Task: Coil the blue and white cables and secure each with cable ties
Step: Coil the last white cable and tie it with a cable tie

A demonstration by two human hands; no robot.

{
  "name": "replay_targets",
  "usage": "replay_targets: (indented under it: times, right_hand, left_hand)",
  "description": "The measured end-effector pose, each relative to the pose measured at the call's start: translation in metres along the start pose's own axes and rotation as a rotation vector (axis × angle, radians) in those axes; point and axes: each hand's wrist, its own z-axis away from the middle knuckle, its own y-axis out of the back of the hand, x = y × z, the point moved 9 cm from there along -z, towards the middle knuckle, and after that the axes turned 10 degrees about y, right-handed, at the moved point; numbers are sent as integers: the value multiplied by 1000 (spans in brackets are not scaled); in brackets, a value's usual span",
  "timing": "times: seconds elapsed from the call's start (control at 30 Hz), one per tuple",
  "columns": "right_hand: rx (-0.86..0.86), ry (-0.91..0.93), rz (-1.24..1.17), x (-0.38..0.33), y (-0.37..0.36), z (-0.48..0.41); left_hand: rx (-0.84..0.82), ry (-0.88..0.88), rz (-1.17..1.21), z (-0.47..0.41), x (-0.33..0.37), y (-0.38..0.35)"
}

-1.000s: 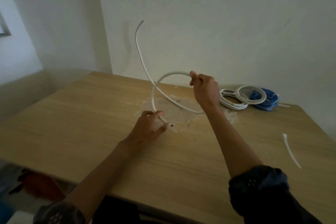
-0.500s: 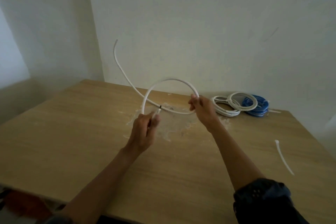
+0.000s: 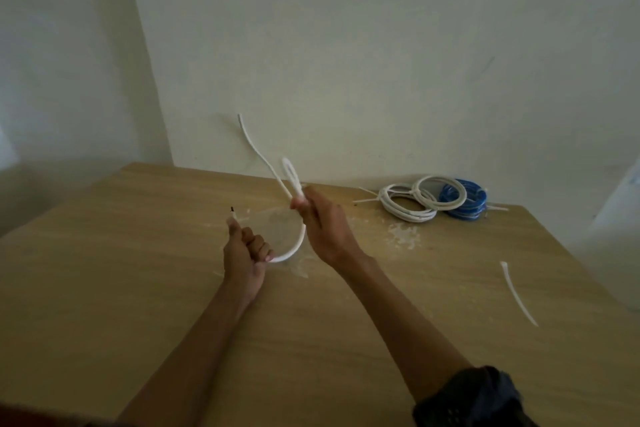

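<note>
I hold a stiff white cable (image 3: 293, 249) above the wooden table (image 3: 138, 270) with both hands. My left hand (image 3: 246, 255) is fisted around one end, whose dark tip sticks up past the thumb. My right hand (image 3: 320, 218) pinches the cable where a small loop stands upright above the fingers. The free tail rises up and to the left toward the wall. Between the hands the cable hangs in a short curve. A loose white cable tie (image 3: 517, 293) lies on the table at the right.
At the back right of the table lie two tied white coils (image 3: 403, 206) and a blue coil (image 3: 467, 198), overlapping each other, close to the wall. White residue marks the tabletop near my hands. The wall stands right behind the table.
The wide loop has been drawn into a small tight one above my right hand. My left hand has pulled its cable end down and toward me. The free tail has swung lower.
</note>
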Motion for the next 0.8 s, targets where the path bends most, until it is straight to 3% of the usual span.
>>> replay_targets:
  times: [0.13,0.23,0.33,0.43,0.63,0.8]
  right_hand:
    - [-225,197,300,-18,-27,4]
    - [-361,256,351,-12,-55,27]
    - [-390,318,352,-14,-70,47]
    - [-407,373,421,-11,-79,57]
    - [-474,310,557,0,-88,54]
    - [-552,276,544,15,-91,62]
  left_hand:
    - [-44,93,44,4,-1,8]
    - [-53,191,185,12,-15,3]
    - [45,200,100,11,-18,8]
    - [-28,215,77,7,-16,9]
    - [-197,317,204,7,-18,-3]
    - [-171,272,352,11,-9,0]
